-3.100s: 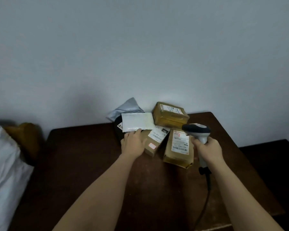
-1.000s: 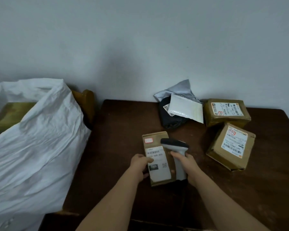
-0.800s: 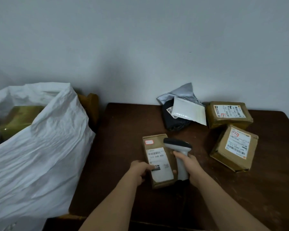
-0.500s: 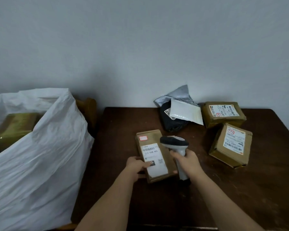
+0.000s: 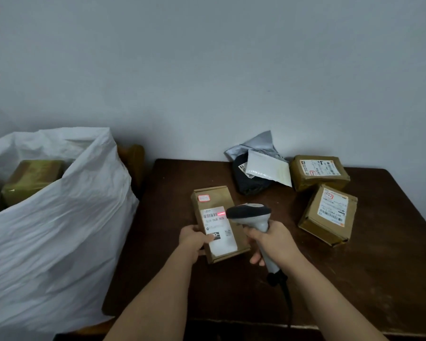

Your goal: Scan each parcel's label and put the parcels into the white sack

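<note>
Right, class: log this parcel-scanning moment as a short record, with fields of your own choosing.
left hand: grips the brown parcel by its near left edge
right hand: grips the scanner
scan line: red, on the parcel's barcode
white sack: left of the table, open, a taped box inside
waiting on table: two brown boxes, a white mailer, a dark bag

head cam | faces forward-down | near table (image 5: pixel 354 279), wall (image 5: pixel 207 70) behind
</note>
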